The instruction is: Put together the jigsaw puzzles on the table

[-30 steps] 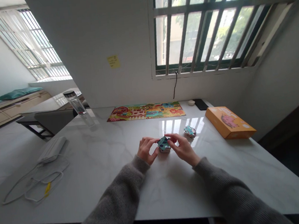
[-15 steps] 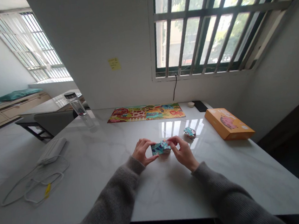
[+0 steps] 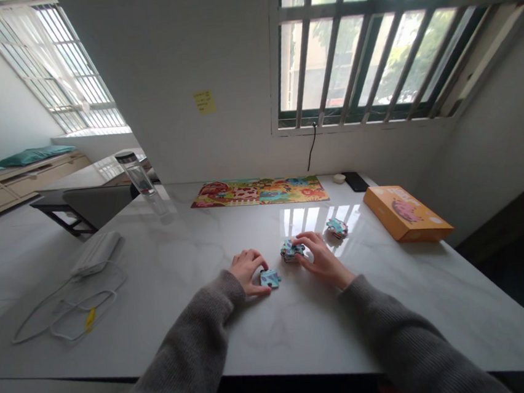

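Note:
My left hand point(image 3: 247, 269) rests on the white marble table point(image 3: 209, 325) with fingers curled, its fingertips pinching a single blue jigsaw piece point(image 3: 270, 278) that lies flat on the table. My right hand point(image 3: 320, 256) sits to the right, fingers closed on the top of a small stack of jigsaw pieces point(image 3: 290, 251). A second small stack of pieces point(image 3: 337, 227) lies just beyond my right hand, untouched. Both arms wear grey knit sleeves.
A finished colourful puzzle strip point(image 3: 259, 192) lies at the table's far edge by the wall. An orange puzzle box point(image 3: 405, 212) is at the right, a black phone point(image 3: 356, 181) behind it. A clear bottle point(image 3: 138, 179), a white power adapter point(image 3: 95, 252) and its looped cable point(image 3: 68, 304) occupy the left.
My left hand drew one blue piece off the stack and set it on the table to the left. My right hand stayed on the stack.

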### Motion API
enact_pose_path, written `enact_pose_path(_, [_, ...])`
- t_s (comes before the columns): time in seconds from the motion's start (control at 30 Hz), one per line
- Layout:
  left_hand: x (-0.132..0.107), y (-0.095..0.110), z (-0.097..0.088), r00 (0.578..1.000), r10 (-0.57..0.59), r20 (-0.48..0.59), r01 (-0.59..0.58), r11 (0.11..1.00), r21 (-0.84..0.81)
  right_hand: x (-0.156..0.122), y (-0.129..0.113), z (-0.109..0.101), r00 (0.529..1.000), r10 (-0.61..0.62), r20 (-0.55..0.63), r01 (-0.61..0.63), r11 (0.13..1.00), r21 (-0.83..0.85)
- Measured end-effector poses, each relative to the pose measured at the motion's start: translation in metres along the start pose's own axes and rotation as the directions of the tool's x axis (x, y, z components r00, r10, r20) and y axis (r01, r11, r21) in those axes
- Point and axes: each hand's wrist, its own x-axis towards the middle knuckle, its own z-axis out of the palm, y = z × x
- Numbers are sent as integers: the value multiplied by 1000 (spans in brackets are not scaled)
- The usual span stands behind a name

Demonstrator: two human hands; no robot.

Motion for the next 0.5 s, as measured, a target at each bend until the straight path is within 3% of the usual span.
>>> enact_pose_path(0.17, [0, 1, -3, 1000, 3, 13, -3, 1000, -18, 1, -1, -2, 999, -1, 36, 1, 1000, 14])
enact_pose_path(0.5, [1, 0, 1, 1000, -8, -1, 8, 1000, 11, 1, -1, -4, 1000, 12, -18, -12, 1000, 23])
